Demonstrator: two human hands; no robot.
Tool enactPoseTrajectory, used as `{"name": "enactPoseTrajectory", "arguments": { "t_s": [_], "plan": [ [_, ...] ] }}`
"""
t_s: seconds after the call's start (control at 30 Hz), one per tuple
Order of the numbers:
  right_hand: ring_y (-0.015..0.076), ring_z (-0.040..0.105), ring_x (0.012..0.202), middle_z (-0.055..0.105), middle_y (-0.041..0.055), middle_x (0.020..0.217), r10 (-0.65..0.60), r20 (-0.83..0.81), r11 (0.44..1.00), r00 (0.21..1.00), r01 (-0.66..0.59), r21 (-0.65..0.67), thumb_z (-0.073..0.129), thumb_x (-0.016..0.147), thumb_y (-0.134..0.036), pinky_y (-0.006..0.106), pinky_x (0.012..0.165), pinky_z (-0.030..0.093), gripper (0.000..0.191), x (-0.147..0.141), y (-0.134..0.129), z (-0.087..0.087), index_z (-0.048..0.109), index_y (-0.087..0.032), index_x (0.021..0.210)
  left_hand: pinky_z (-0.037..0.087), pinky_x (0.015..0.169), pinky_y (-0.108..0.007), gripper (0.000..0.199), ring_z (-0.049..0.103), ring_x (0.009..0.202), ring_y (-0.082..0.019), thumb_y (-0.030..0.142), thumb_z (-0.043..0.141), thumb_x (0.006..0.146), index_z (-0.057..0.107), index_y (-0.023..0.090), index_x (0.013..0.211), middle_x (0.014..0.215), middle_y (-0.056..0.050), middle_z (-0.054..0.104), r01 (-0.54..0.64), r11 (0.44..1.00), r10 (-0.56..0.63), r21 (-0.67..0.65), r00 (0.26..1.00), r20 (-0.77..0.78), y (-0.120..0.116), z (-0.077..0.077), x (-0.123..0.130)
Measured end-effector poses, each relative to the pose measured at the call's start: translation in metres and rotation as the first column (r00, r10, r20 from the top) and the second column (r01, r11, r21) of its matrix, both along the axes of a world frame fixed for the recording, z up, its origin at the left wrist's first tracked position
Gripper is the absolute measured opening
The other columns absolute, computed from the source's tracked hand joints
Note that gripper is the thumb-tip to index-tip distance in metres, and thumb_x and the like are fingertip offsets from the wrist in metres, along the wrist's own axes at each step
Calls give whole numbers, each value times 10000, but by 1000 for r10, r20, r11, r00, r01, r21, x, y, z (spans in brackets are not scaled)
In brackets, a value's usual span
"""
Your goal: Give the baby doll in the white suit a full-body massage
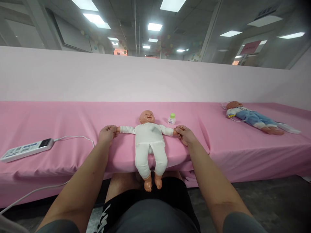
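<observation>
A baby doll (pixel 150 137) with a white cloth body lies on its back on the pink-covered table, head toward the wall. Its feet hang over the front edge, above my lap. Both doll arms are stretched straight out sideways. My left hand (pixel 107 133) is closed around the doll hand at the left of the view. On the other side, my right hand (pixel 186 134) grips the opposite doll hand between thumb and fingers. Behind the doll's arm on the right stands a small clear bottle (pixel 171 120) with a green cap.
A white power strip (pixel 28 150) with a cable lies on the pink cloth (pixel 73 119) at the left. Far right lies a second doll (pixel 255 117) in blue trousers, with a thin white cord around it. A white wall (pixel 145 79) topped by glass rises behind.
</observation>
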State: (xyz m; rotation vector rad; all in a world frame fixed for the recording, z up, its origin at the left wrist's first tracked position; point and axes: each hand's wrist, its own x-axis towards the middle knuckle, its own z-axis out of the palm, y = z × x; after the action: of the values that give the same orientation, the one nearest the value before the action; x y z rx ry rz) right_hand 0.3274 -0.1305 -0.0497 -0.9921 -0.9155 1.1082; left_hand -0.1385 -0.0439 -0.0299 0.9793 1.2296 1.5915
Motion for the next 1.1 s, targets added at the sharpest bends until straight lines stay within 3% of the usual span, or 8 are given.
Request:
{"name": "enactPoseTrajectory", "arguments": {
  "t_s": [0.17, 0.3, 0.47, 0.57, 0.67, 0.83, 0.97, 1.1],
  "plan": [
    [66, 412, 506, 597, -18, 650, -46, 65, 999, 997, 47, -19, 924, 674, -514, 213, 440, 307, 439, -2, 1, 0, 674, -183, 818, 579, 547, -273, 147, 633, 534, -137, 268, 729, 842, 679, 139, 891, 727, -63, 686, -5, 1000, 5, -6, 1000, -11, 2, -1, -1],
    [71, 383, 487, 549, -25, 610, -100, 44, 994, 994, 102, -33, 876, 728, -535, 216, 420, 295, 407, -2, 3, 0, 674, -188, 797, 598, 584, -293, 125, 660, 576, -152, 183, 671, 844, 696, 121, 950, 778, -87, 698, -29, 999, 29, -31, 1000, -10, 5, -3, -1],
    [104, 517, 592, 668, 30, 788, -127, 5, 991, 992, 128, -38, 840, 779, -415, 229, 505, 450, 279, -4, 2, 3, 736, -207, 935, 621, 651, -309, 308, 689, 632, -162, 61, 645, 750, 683, 119, 1050, 835, -97, 708, -24, 999, 24, -40, 1000, 10, 5, -2, -1],
    [113, 580, 683, 701, 43, 898, -81, -20, 996, 997, 80, -34, 875, 734, -321, 231, 593, 515, 315, -3, 1, 4, 750, -211, 1001, 622, 661, -304, 382, 685, 627, -156, 31, 654, 699, 677, 124, 1069, 821, -86, 706, -5, 999, 6, -35, 999, 34, 2, 0, 0],
    [101, 587, 705, 699, 32, 917, -23, -42, 1000, 999, 23, -14, 934, 664, -294, 221, 622, 519, 419, 0, 2, 0, 743, -208, 1027, 611, 624, -293, 332, 674, 593, -150, 64, 692, 701, 675, 125, 1027, 780, -66, 693, 8, 1000, -7, -25, 999, 35, -1, 2, 1],
    [82, 508, 571, 643, -15, 743, -36, 10, 999, 999, 36, -7, 986, 595, -381, 217, 494, 401, 470, 1, 3, -3, 677, -205, 902, 590, 564, -291, 207, 659, 560, -154, 199, 772, 748, 671, 140, 918, 751, -62, 690, -17, 1000, 17, -5, 1000, -1, -3, 2, 3],
    [73, 424, 492, 605, -24, 632, -38, 92, 999, 995, 39, -10, 965, 618, -479, 224, 440, 312, 476, -2, 1, 0, 623, -199, 794, 593, 562, -299, 192, 650, 566, -153, 301, 777, 802, 653, 161, 846, 760, -71, 697, -30, 1000, 30, -5, 999, -28, 0, -1, 1],
    [80, 400, 474, 546, -34, 575, -80, 87, 996, 993, 82, -22, 897, 693, -578, 230, 429, 309, 477, -3, 1, 1, 610, -207, 773, 597, 569, -302, 187, 650, 568, -156, 325, 739, 839, 646, 163, 827, 747, -71, 685, -28, 1000, 27, -2, 998, -48, 3, -5, -1]
  ]
}}
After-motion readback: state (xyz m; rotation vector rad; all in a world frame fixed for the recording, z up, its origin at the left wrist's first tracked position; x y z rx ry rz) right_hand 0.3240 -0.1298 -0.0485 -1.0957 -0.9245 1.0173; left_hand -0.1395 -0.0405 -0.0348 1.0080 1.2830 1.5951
